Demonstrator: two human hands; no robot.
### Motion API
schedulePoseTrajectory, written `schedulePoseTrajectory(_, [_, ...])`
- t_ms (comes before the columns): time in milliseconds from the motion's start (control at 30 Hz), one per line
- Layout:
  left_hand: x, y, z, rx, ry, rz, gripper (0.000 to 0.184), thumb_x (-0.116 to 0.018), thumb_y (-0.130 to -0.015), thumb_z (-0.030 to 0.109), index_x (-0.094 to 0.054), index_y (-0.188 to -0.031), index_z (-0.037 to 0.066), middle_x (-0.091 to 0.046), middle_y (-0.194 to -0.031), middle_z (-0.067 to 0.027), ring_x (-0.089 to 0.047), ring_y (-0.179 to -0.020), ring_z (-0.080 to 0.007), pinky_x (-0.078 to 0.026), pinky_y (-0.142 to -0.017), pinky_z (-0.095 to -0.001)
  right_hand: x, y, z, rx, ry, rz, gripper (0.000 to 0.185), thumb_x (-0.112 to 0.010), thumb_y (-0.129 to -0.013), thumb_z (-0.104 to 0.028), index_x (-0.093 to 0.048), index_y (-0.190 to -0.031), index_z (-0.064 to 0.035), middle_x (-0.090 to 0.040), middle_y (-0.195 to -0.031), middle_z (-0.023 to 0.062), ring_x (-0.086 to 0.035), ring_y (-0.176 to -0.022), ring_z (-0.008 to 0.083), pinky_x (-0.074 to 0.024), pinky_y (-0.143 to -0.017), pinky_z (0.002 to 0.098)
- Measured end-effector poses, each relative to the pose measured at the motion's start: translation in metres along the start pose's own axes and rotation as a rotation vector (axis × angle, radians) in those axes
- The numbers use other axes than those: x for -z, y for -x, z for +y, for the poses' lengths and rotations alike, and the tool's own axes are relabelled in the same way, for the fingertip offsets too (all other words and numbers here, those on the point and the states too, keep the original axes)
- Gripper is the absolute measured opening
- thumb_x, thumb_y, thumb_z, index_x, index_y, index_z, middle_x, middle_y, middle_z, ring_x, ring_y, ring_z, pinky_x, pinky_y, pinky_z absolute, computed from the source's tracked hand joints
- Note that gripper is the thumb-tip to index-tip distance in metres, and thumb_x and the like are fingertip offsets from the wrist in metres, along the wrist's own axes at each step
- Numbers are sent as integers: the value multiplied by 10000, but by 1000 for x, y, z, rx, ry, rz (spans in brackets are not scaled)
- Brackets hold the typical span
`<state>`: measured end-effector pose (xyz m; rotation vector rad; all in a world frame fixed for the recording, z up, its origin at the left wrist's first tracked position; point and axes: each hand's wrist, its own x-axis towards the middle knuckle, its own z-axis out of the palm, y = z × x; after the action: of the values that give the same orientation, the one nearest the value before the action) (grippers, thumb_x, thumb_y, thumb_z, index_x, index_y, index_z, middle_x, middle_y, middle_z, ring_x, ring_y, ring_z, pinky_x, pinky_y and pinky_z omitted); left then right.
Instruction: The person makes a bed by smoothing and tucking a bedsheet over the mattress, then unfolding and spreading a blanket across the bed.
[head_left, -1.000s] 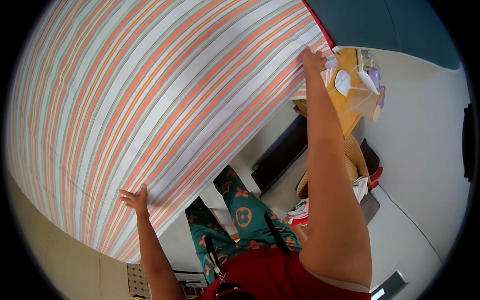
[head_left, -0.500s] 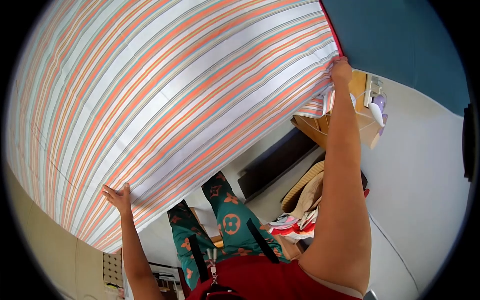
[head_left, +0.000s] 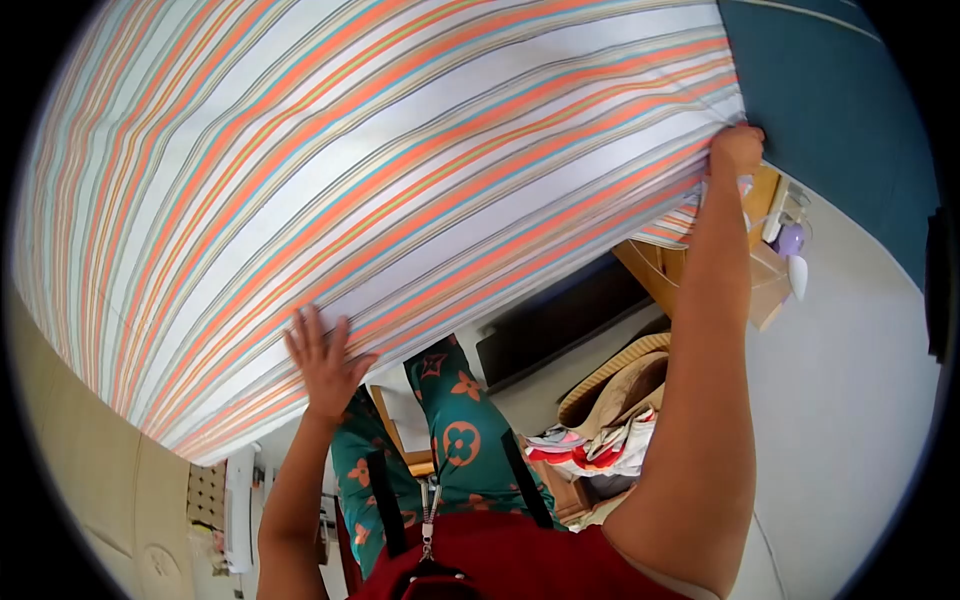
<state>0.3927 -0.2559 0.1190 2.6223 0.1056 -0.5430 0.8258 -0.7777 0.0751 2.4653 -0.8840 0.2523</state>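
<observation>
A white sheet with orange, blue and green stripes [head_left: 420,170] covers a broad flat surface, its near edge running diagonally above my legs. My left hand [head_left: 328,365] lies on the sheet close to this edge, fingers spread and flat, holding nothing. At the right corner, my right hand [head_left: 737,150] is closed on the sheet, and creases run out from it across the cloth. Beyond that corner rises a dark teal panel [head_left: 830,100]. A striped fold of cloth [head_left: 670,225] hangs below my right forearm.
Right of the sheet are a wooden cabinet [head_left: 655,275], a purple bottle [head_left: 789,240] and a white wall [head_left: 850,400]. Below lie a dark flat panel [head_left: 560,325], a straw hat [head_left: 605,380] and a pile of clothes [head_left: 600,450]. Shelving [head_left: 240,510] stands lower left.
My right hand has moved right to the sheet's corner and closed on it, pulling the cloth along. My left hand has shifted along the near edge, fingers spread wider. The view has turned.
</observation>
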Motion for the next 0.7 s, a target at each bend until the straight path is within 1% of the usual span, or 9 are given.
schedulePoseTrajectory(133, [-22,11,6,30,14,-46,669,-669,-713,465,-461,-1301,222,-230,-1449,-165,-145,-1342,-406,-65,-1041,-593,-47,-17,21,131,-28,-114,475,-527,-810,-322,-450,-997,108,-580,-1005,286,-632,-886,356,-518,-743,433])
schedulePoseTrajectory(167, [-27,16,9,30,5,-44,666,-667,-717,459,-457,-1304,224,-231,-1448,-161,-149,-1344,-397,-69,-1044,-587,-47,-8,18,58,-141,-108,441,-506,-823,-299,-465,-1017,95,-561,-1049,281,-602,-946,378,-502,-774,447])
schedulePoseTrajectory(200, [-29,24,9,23,10,-40,656,-668,-725,444,-456,-1304,222,-230,-1448,-163,-151,-1344,-393,-74,-1047,-581,-23,18,14,209,-228,2,459,-489,-858,-302,-455,-1141,58,-532,-1123,271,-524,-1065,399,-453,-855,453])
schedulePoseTrajectory(300, [-32,54,0,67,35,-18,634,-671,-742,397,-450,-1307,214,-228,-1446,-169,-160,-1344,-379,-87,-1056,-563,76,98,-25,936,-471,212,477,-463,-899,-317,-409,-1283,-38,-458,-1233,267,-429,-1157,404,-383,-928,464])
schedulePoseTrajectory(400, [-17,95,-23,304,69,69,628,-706,-714,285,-461,-1283,183,-289,-1409,-175,-235,-1320,-357,-145,-1049,-553,63,120,-39,1031,-598,98,498,-430,-924,-356,-342,-1365,-140,-392,-1293,276,-391,-1182,409,-349,-956,466])
schedulePoseTrajectory(433, [-11,117,-37,365,52,79,631,-714,-695,257,-467,-1268,170,-320,-1381,-168,-272,-1295,-352,-181,-1037,-543,56,113,-42,917,-569,27,510,-431,-918,-385,-322,-1381,-202,-322,-1380,193,-349,-1231,375,-363,-934,503])
schedulePoseTrajectory(600, [-23,236,-139,548,-206,23,527,-721,-609,122,-506,-1088,75,-472,-1174,-131,-455,-1105,-325,-372,-927,-452,-19,22,-63,671,-373,-180,530,-407,-921,-368,-300,-1380,-126,-325,-1375,209,-355,-1217,384,-347,-958,496])
schedulePoseTrajectory(633, [-23,244,-150,535,-264,-15,485,-714,-609,111,-507,-1044,59,-487,-1141,-127,-473,-1073,-321,-391,-909,-429,-8,26,-74,800,-153,-117,512,-413,-916,-351,-328,-1357,-106,-354,-1351,210,-375,-1195,382,-348,-955,495])
schedulePoseTrajectory(700, [-23,251,-172,463,-260,-39,221,-580,-729,77,-482,-925,44,-505,-1053,-126,-500,-990,-296,-424,-848,-384,23,44,-95,1024,316,25,478,-426,-906,-316,-386,-1312,-67,-411,-1303,211,-414,-1151,380,-351,-950,491])
